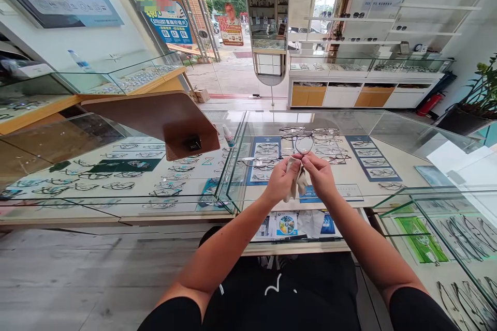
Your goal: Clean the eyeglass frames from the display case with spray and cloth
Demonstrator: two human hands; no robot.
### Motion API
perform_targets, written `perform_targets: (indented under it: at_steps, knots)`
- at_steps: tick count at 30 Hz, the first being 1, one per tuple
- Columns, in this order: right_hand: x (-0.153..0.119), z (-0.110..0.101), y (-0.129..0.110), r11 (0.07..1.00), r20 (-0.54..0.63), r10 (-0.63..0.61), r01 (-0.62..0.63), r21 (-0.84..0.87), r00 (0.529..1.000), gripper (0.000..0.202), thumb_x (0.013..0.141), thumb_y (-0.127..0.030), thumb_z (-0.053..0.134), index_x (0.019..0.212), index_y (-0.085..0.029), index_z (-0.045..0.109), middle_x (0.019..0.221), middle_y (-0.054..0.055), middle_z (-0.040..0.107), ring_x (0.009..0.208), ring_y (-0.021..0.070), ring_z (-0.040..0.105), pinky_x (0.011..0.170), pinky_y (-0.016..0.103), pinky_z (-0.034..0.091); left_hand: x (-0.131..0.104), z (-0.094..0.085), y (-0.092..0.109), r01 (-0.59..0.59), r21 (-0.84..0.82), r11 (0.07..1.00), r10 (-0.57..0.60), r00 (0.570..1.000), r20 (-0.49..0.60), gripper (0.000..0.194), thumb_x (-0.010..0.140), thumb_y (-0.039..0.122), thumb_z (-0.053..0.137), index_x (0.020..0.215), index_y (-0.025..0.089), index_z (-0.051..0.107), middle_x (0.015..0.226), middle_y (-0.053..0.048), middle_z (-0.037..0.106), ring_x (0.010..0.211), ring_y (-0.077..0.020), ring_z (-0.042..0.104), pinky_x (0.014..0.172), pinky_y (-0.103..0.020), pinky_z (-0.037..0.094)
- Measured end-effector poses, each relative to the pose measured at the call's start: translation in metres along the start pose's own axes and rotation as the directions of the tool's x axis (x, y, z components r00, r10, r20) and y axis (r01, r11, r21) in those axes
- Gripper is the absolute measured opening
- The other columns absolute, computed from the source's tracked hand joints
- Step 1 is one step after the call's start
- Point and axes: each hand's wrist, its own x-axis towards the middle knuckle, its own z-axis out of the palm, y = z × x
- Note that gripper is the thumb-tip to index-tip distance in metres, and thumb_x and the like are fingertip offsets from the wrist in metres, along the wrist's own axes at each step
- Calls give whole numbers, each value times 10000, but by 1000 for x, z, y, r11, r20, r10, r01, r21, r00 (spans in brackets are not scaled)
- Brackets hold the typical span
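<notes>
Both hands meet above the glass display case (267,194) in front of me. A pair of eyeglasses (304,144) is held up between them, one rounded lens pointing away from me. My left hand (282,178) is closed around a pale cleaning cloth (302,184) whose folds hang below the fingers, and its fingertips are at the frame. With thumb and fingers pinched, my right hand (320,175) grips the eyeglasses near their lower edge. The fingers and cloth hide the rest of the frame.
Several eyeglasses (330,137) lie inside the case. A brown tilted board (155,114) and a small bottle (228,136) stand to the left. An open drawer (295,249) with papers sits below my hands. Another glass case (438,201) is at right, an oval mirror (267,20) ahead.
</notes>
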Motion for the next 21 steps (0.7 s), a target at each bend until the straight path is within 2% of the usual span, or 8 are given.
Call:
perform_targets:
  at_steps: [3, 8, 10, 12, 14, 16, 18, 21]
  knots:
    - [0, -2, -1, 1000, -27, 6, -6, 4, 1000, 276, 940, -555, 807, 1043, -322, 915, 1033, 58, 785, 1083, 274, 676, 1043, 455, 525, 2, -6, 1, 38, -1, 999, -38, 999, 5, 626, 911, 785, 719, 1005, 167, 759, 834, -36, 701, 784, -167, 615, 770, -301, 493]
    - [1, -3, 2, 998, -59, 58, -56, 26, 997, 326, 939, -577, 797, 1052, -292, 911, 1026, 62, 766, 1052, 273, 692, 1031, 457, 541, 3, -10, 6, 133, -99, 986, -117, 982, 150, 623, 839, 668, 874, 1194, 169, 757, 952, -53, 743, 880, -193, 672, 832, -305, 518]
    - [1, 0, 2, 999, -61, 35, -34, 10, 997, 332, 948, -580, 785, 1060, -293, 908, 1038, 63, 769, 1061, 273, 690, 1031, 454, 539, 1, -5, 4, 105, -98, 990, -96, 991, 97, 624, 831, 644, 891, 1230, 189, 737, 941, -35, 732, 835, -170, 657, 781, -282, 509]
    - [0, 4, 1, 1000, -51, 0, -1, -19, 999, 312, 975, -567, 761, 1063, -306, 907, 1045, 61, 778, 1060, 268, 685, 1023, 448, 533, -1, 3, 1, 39, -51, 998, -39, 999, -2, 584, 865, 669, 847, 1192, 201, 728, 899, -15, 710, 778, -149, 625, 730, -269, 493]
    - [-1, 6, -1, 999, -41, -28, 26, -41, 999, 286, 991, -549, 750, 1054, -319, 907, 1043, 58, 788, 1044, 263, 680, 1005, 444, 531, -1, 7, -2, -23, 18, 1000, 24, 996, -88, 574, 912, 731, 759, 1131, 200, 736, 873, -15, 702, 770, -151, 612, 733, -277, 497]
    - [-1, 6, -2, 998, -40, -35, 33, -49, 999, 272, 987, -542, 759, 1038, -321, 909, 1030, 58, 792, 1030, 263, 673, 989, 442, 533, 1, 4, -2, -43, 64, 997, 51, 991, -120, 617, 931, 786, 688, 1086, 192, 750, 866, -25, 703, 787, -163, 612, 765, -292, 505]
    - [-1, 4, -1, 999, -56, -22, 20, -43, 998, 280, 972, -548, 772, 1027, -310, 909, 1005, 60, 787, 1023, 265, 670, 974, 438, 537, 4, -4, 0, -13, 55, 998, 17, 998, -65, 652, 916, 811, 685, 1040, 175, 753, 849, -31, 696, 792, -170, 608, 780, -300, 504]
    - [1, 1, 2, 1000, -78, 18, -20, -18, 997, 317, 969, -557, 771, 1040, -280, 907, 984, 61, 770, 1000, 260, 677, 959, 433, 542, 7, -17, 5, 92, 2, 996, -91, 986, 142, 619, 881, 742, 787, 1083, 158, 750, 888, -44, 713, 843, -187, 637, 817, -303, 510]
